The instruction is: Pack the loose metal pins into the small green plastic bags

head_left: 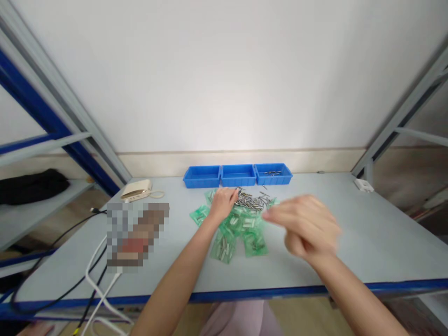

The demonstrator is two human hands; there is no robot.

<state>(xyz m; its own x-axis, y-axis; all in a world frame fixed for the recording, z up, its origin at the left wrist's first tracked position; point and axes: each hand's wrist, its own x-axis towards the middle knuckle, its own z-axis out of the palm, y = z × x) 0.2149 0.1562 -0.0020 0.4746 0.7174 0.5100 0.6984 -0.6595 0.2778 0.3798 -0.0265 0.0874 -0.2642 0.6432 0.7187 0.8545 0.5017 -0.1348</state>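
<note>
My left hand [222, 202] reaches forward and rests, fingers curled down, on the near left edge of a heap of small metal pins [252, 200]. What its fingers hold is hidden. Several green plastic bags [241, 231] with pins inside lie spread under and in front of the heap. My right hand [304, 227] hovers above the table to the right of the bags, smeared by motion, fingers pointing left. Three blue bins [238, 175] stand in a row behind the heap; the right one [273, 173] holds a few pins.
A beige device [136, 190] with a cord sits at the back left. Black and white cables [91, 275] trail over the table's left front edge beside a blurred-out patch. A white block [364, 185] lies at the far right. Metal shelf frames flank the table.
</note>
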